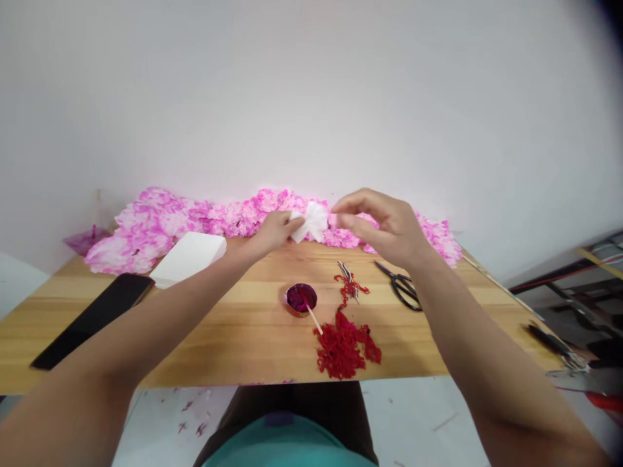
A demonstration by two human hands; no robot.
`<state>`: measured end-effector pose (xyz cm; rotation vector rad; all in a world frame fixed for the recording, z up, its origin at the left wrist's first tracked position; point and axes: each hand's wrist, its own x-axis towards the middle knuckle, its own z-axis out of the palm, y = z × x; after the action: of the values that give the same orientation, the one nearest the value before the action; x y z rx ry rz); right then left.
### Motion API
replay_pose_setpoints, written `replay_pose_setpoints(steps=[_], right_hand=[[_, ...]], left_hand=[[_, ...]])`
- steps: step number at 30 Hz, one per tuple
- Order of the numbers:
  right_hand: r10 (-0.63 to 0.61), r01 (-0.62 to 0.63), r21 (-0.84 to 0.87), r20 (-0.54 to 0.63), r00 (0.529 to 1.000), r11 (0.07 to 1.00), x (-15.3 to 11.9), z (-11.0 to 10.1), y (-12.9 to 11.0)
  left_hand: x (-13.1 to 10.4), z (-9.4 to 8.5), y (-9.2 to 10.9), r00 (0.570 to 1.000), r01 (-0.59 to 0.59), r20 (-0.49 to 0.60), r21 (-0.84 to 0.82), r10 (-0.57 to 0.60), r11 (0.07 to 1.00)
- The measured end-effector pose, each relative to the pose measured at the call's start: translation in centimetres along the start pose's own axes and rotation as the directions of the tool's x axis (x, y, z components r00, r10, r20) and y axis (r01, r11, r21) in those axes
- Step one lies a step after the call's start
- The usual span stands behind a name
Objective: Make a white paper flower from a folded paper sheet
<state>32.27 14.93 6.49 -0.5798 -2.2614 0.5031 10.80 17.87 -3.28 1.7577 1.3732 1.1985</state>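
A folded piece of thin white paper [316, 222], fanned out like a bow, is pinched at its left side by my left hand [277, 230]. Just right of the paper hovers my right hand [384, 224], its fingers curved with a small gap between thumb and forefinger. Nothing shows in that gap, though the fingertips are slightly blurred. Behind both hands, a long heap of pink-and-white paper flowers [150, 227] lies along the wall. Below them stands a small bowl of dark magenta liquid [300, 297], with a thin stick [314, 314] leaning out of it.
A stack of white paper [189, 258] and a black phone-like slab [92, 318] lie at left. Red yarn [343, 347] is piled near the front edge, with more around small metal pieces [348, 282]. Black-handled scissors [402, 285] rest at right. Another dark-handled tool [549, 340] is by the right edge.
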Motion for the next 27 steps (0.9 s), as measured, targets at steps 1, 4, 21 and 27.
replay_pose_setpoints(steps=[1, 4, 21, 27], right_hand=[[0.067, -0.065, 0.038, -0.078, 0.995, 0.997, -0.9, -0.3, 1.2], [0.27, -0.249, 0.126, -0.182, 0.946, 0.96, -3.1, 0.8, 4.9], [0.078, -0.103, -0.353, -0.083, 0.993, 0.93, -2.5, 9.7, 7.3], [0.024, -0.097, -0.488, -0.153, 0.988, 0.867, -3.1, 12.0, 8.9]], left_hand=[[-0.8, -0.4, -1.0, 1.0, 0.02, -0.003, -0.03, -0.02, 0.999], [-3.0, -0.4, -3.0, 0.981, 0.192, 0.05, -0.372, -0.187, 0.908], [-4.3, 2.6, -4.6, 0.984, 0.048, -0.165, -0.134, -0.07, 0.99], [-5.2, 3.1, -4.7, 0.998, -0.035, -0.062, -0.049, 0.032, 0.998]])
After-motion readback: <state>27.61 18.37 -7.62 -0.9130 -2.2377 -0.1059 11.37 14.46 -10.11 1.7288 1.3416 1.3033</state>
